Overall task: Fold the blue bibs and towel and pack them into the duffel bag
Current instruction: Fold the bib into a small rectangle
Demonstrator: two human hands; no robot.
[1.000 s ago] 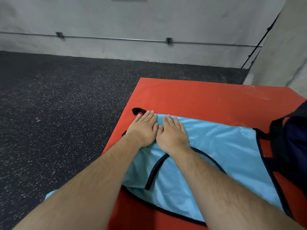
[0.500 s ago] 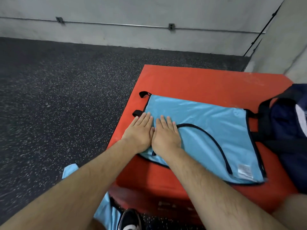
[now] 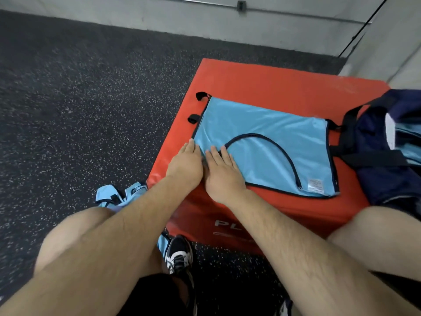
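Observation:
A light blue bib [image 3: 268, 135] with black trim lies folded flat on the red box [image 3: 268, 83]. My left hand [image 3: 185, 164] and my right hand [image 3: 222, 173] press side by side, fingers straight, on the bib's near left corner. A navy duffel bag [image 3: 373, 160] sits open at the box's right end, with light blue fabric [image 3: 410, 149] showing inside. More blue bibs [image 3: 118, 195] lie crumpled on the floor by my left knee.
The red box stands on dark speckled rubber floor [image 3: 79, 99], near a grey wall [image 3: 205, 21] and a corner column at the right. My knees and a black-and-white shoe [image 3: 180, 254] are below the box's front face.
Both hands have slid along the bib from its far left edge to its near left corner, smoothing it flat. The view has tilted down, so my knees and the floor bibs now show.

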